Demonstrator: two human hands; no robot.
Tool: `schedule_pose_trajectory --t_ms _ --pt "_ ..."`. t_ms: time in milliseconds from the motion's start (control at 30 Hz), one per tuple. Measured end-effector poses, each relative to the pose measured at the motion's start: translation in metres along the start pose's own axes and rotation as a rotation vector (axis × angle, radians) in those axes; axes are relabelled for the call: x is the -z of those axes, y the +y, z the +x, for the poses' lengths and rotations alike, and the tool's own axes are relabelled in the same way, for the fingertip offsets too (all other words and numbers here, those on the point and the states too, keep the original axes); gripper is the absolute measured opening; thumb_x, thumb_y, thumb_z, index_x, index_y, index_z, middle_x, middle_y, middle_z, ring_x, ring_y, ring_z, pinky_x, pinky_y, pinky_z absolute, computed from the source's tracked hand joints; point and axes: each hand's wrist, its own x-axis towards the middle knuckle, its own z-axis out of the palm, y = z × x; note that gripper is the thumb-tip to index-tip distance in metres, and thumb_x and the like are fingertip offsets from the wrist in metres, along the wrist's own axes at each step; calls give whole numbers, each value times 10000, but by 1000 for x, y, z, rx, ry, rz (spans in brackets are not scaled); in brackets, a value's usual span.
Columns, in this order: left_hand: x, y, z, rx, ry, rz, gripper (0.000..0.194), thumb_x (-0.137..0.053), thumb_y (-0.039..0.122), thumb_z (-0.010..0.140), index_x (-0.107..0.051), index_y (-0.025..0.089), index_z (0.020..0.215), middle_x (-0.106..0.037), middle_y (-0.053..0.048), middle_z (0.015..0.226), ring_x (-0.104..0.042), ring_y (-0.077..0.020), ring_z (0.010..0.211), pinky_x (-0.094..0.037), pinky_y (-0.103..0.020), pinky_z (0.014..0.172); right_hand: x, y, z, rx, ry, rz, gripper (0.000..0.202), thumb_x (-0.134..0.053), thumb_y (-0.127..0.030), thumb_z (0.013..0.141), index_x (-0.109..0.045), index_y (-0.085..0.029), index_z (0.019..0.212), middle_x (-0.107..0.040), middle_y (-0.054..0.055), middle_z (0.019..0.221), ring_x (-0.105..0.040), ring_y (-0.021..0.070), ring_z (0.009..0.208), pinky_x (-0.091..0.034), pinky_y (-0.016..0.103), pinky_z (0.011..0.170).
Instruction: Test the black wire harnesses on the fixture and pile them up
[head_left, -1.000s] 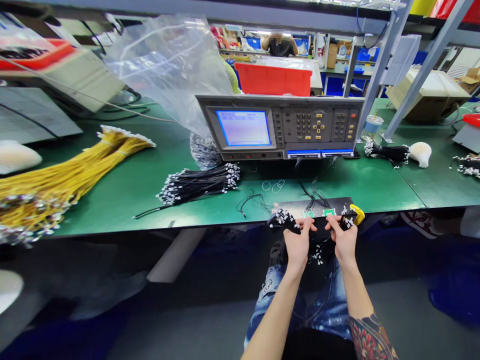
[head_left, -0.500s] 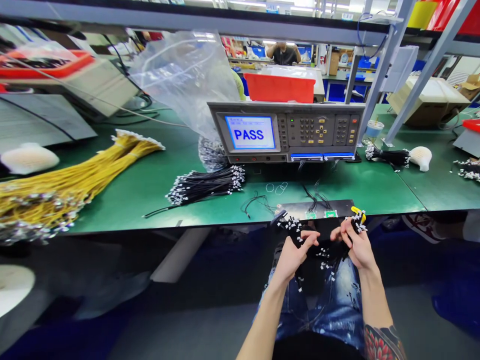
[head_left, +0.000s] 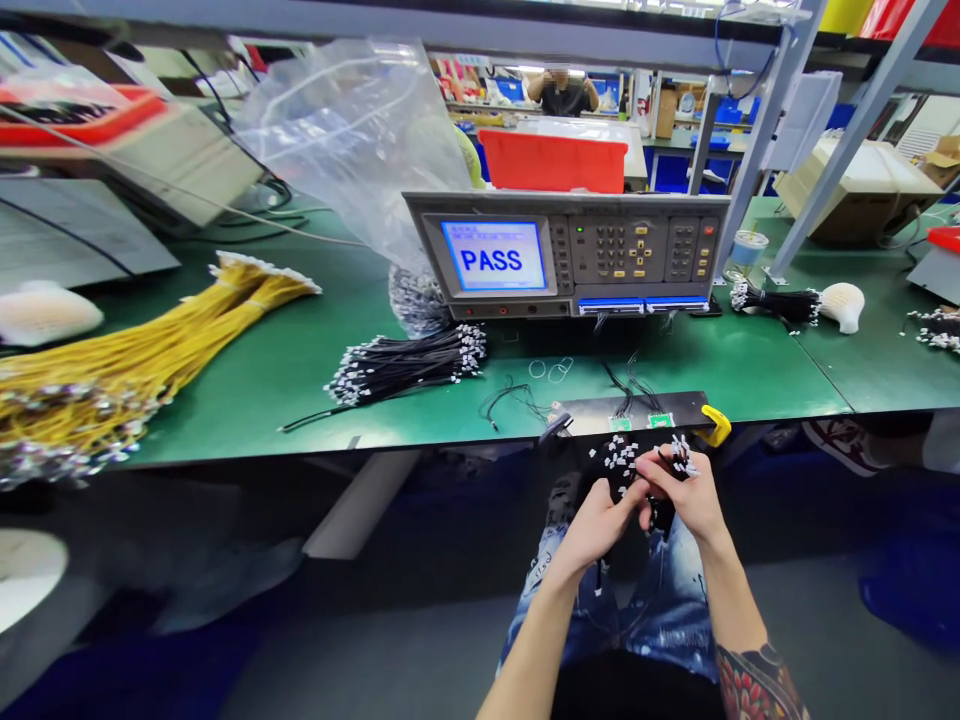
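Observation:
My left hand [head_left: 606,520] is closed around a bundle of black cables with white connectors [head_left: 616,456], their ends fanning out above the fingers. Close beside it, my right hand [head_left: 690,490] grips another bunch of black cables [head_left: 681,458], its white connectors sticking up past the knuckles. The two hands meet above my lap, in front of the table edge, and some cable ends hang below them. Just beyond, a black strip fixture [head_left: 637,412] with green circuit boards [head_left: 660,420] lies along the edge, a yellow-handled clamp [head_left: 716,426] at its right end.
A tester [head_left: 570,255] showing PASS stands behind the fixture. Left of it lie a black cable bundle [head_left: 409,362] and a long yellow cable bundle [head_left: 150,370]. Farther right sits a smaller black bundle [head_left: 776,303]. A clear plastic bag [head_left: 352,140] hangs left of the tester.
My hands have come together from apart; the right hand moved left, away from the yellow clamp, with its cables. The view has shifted slightly.

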Motion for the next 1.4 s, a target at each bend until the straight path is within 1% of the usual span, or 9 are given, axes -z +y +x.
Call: schedule_pose_trajectory --t_ms 67,167,233,333,500,667,933,1167,1400 --pt "2 2 0 30 5 -31 732 -528 845 828 -688 142 700 -482 28 500 -233 -62 403 -167 -236 412 4 3 5 77 110 13 365 -903 -485 698 -703 -180 707 -678 3 638 -562 109 482 -433 224 429" --pt "4 6 0 100 34 -103 769 -576 866 774 -738 127 912 -445 67 512 -206 -51 386 -147 -223 391 9 2 13 96 204 152 390 -877 -510 737 -653 -196 794 -719 2 727 -365 25 378 -278 191 353" --pt "5 8 1 127 75 -136 763 -637 853 737 -738 125 941 -375 97 500 -185 -42 379 -134 -214 383 11 -1 17 81 234 274 418 -849 -547 762 -604 -217 841 -744 8 766 -242 -2 344 -184 181 334" --pt "6 8 3 95 192 -209 712 -748 805 671 -730 126 883 -347 109 499 -184 -23 377 -104 -200 386 13 -4 22 90 312 363 462 -865 -564 726 -572 -223 828 -710 -18 674 -193 -8 335 -145 169 337" --pt "14 10 3 -14 405 -382 583 -914 640 572 -707 124 747 -508 62 561 -197 14 384 -85 -179 389 13 5 27 94 409 285 448 -887 -546 668 -640 -178 729 -580 -60 508 -236 8 327 -151 187 338" --pt "20 13 2 -22 337 -518 568 -951 541 573 -759 128 912 -646 9 717 -181 29 390 -99 -167 362 13 23 32 109 358 137 398 -878 -499 691 -718 -142 766 -695 14 583 -307 34 345 -185 219 354" --pt "10 14 9 7 293 -514 560 -921 611 598 -750 127 823 -524 59 654 -168 36 389 -93 -152 356 8 30 36 111 376 21 351 -862 -467 703 -715 -151 743 -717 42 586 -612 161 502 -445 269 483" --pt "5 17 12 7 305 -456 520 -876 600 647 -741 126 812 -656 -10 713 -188 27 379 -86 -172 369 4 30 37 126 392 17 346 -841 -472 728 -689 -160 728 -693 24 560 -574 145 469 -426 266 468" --pt "2 16 22 -42 414 -359 377 -827 509 700 -752 142 742 -593 19 563 -248 -22 397 -128 -199 400 -3 22 37 78 420 100 333 -859 -436 677 -693 -149 706 -679 14 538 -327 61 373 -226 229 376"
